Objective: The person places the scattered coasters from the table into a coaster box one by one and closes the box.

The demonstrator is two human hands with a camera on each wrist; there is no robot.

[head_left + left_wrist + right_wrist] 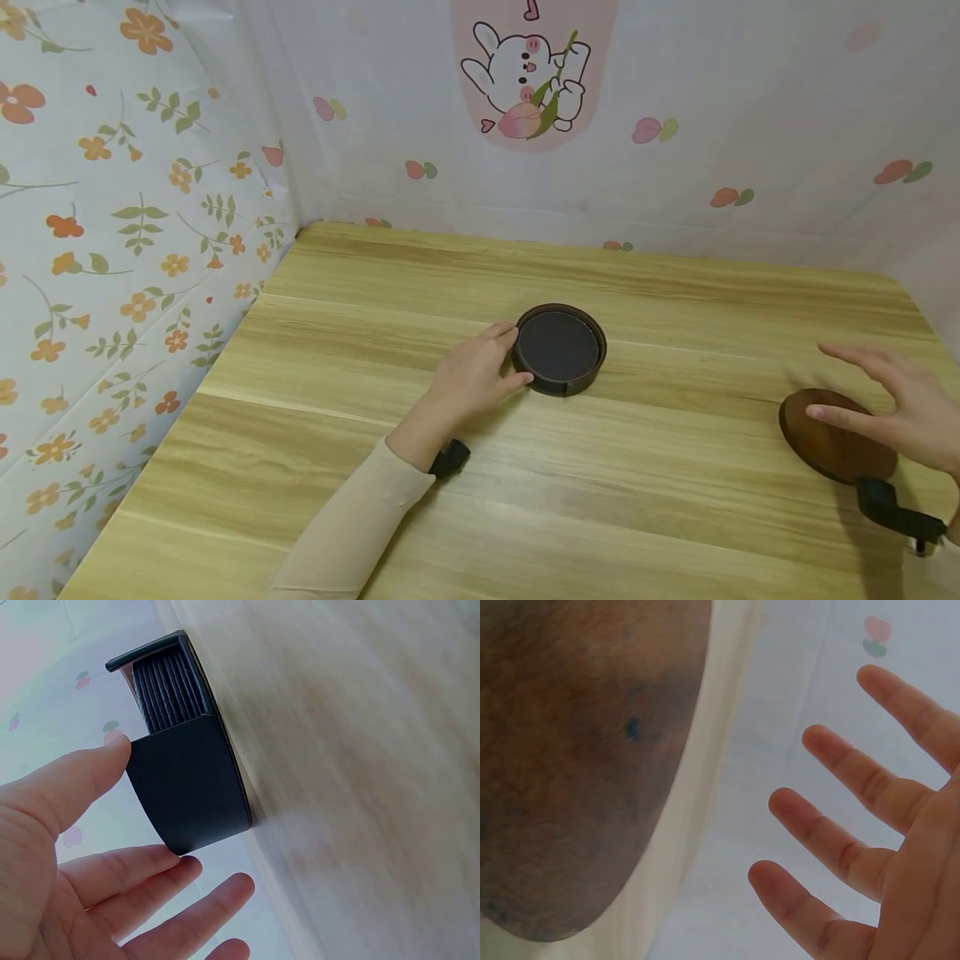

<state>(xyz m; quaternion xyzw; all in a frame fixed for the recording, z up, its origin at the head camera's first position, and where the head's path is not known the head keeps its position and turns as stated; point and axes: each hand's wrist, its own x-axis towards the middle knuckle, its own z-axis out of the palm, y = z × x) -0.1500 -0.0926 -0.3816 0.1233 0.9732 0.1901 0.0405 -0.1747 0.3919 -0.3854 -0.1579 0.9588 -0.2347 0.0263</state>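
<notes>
A round black coaster holder point(568, 387) with a brown inner rim stands on the table, a stack of dark coasters point(171, 688) showing through the slot in its wall. My left hand point(474, 373) holds it by its left side, the thumb at the near edge and the fingertips farther round. At the right, a brown round coaster point(832, 446) tilts over the tabletop. Above it my right hand point(911, 412) is spread, its thumb overlapping the coaster in the head view. The right wrist view shows this coaster's mottled brown face close up, apart from the four extended fingers point(840, 847).
The wood-grain table point(360, 325) runs back to a white curtain point(390, 100) with a rabbit print. A flower-patterned cloth point(135, 250) hangs along the left. Black wrist mounts point(896, 510) are strapped by both hands.
</notes>
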